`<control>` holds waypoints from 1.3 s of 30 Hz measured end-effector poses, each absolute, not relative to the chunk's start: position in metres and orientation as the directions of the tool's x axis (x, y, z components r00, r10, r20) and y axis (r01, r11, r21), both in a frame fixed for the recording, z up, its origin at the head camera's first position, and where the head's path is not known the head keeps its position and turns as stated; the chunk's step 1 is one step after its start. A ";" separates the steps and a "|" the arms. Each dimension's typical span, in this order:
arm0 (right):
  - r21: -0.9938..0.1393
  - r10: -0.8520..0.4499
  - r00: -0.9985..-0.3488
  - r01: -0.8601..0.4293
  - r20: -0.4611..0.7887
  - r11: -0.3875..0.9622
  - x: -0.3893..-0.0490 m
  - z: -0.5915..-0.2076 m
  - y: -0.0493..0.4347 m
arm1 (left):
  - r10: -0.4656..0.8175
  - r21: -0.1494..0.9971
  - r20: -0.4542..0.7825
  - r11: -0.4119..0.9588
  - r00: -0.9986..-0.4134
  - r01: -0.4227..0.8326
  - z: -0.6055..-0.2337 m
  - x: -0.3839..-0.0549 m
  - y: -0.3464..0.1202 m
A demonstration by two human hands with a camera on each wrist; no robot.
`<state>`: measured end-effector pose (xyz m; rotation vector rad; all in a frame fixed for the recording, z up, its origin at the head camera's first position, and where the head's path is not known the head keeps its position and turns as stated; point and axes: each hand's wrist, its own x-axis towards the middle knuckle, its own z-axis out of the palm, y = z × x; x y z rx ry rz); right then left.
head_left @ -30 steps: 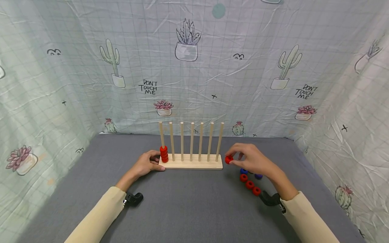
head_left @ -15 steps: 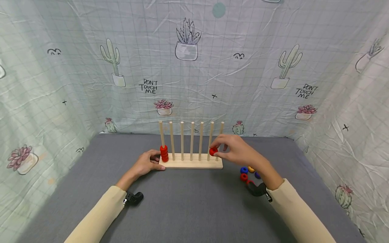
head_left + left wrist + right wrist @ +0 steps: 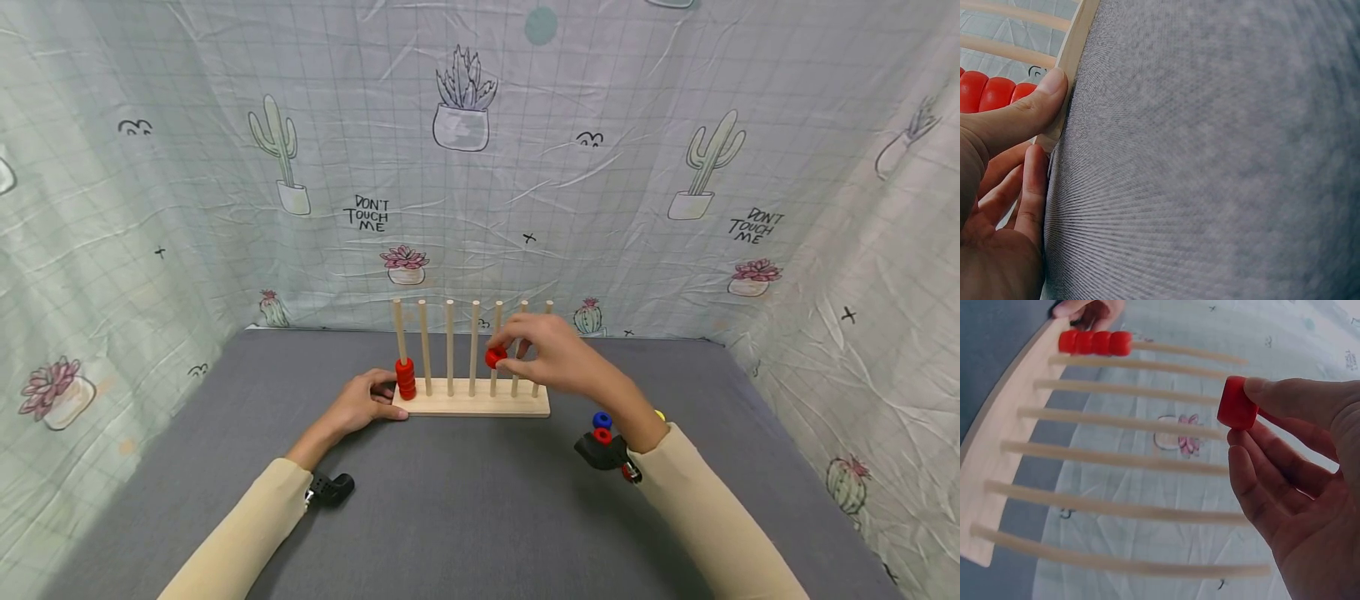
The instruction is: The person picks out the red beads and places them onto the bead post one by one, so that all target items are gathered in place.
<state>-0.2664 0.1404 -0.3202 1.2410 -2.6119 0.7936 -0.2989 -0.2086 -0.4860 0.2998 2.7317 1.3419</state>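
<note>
My left hand (image 3: 362, 402) holds the left end of a wooden peg rack (image 3: 472, 406), thumb on its front edge and fingers at the end, as the left wrist view (image 3: 1013, 125) shows. Several upright pegs stand on the rack. Its leftmost peg carries a stack of red beads (image 3: 405, 380). My right hand (image 3: 555, 350) pinches a red bead (image 3: 495, 357) between thumb and fingers, in front of the right-hand pegs at about mid-height. In the right wrist view that bead (image 3: 1237, 403) is apart from the stacked beads (image 3: 1094, 343).
Loose beads lie on the grey table to the right: a blue bead (image 3: 602, 420), a red bead (image 3: 602, 436) and a yellow one (image 3: 659, 415). My right forearm and its black wrist camera (image 3: 600, 451) hide others. A patterned cloth (image 3: 480, 183) hangs behind.
My right hand has carried the red bead leftward and up, from beside the rack's right end to in front of its pegs. My left hand has stayed in place.
</note>
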 end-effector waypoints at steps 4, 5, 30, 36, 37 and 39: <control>-0.405 -0.687 -0.626 -0.773 0.368 0.488 -0.267 -0.314 0.130 | 0.209 0.789 0.010 0.599 -0.978 0.136 -0.486 -0.299 -0.209; -0.411 -0.688 -0.623 -0.775 0.372 0.479 -0.267 -0.313 0.128 | 0.210 0.790 0.010 0.598 -0.978 0.136 -0.486 -0.299 -0.209; -0.372 -0.681 -0.589 -0.806 0.435 0.460 -0.275 -0.291 0.072 | 0.212 0.804 -0.003 0.582 -0.977 0.123 -0.487 -0.299 -0.209; -0.388 -0.684 -0.575 -0.815 0.449 0.431 -0.278 -0.286 0.059 | 0.205 0.804 -0.004 0.582 -0.979 0.118 -0.487 -0.299 -0.209; -0.390 -0.683 -0.577 -0.814 0.448 0.431 -0.278 -0.286 0.057 | 0.202 0.806 -0.005 0.581 -0.979 0.115 -0.487 -0.299 -0.209; -0.398 -0.681 -0.580 -0.810 0.446 0.430 -0.279 -0.285 0.054 | 0.206 0.804 0.000 0.582 -0.979 0.122 -0.487 -0.299 -0.209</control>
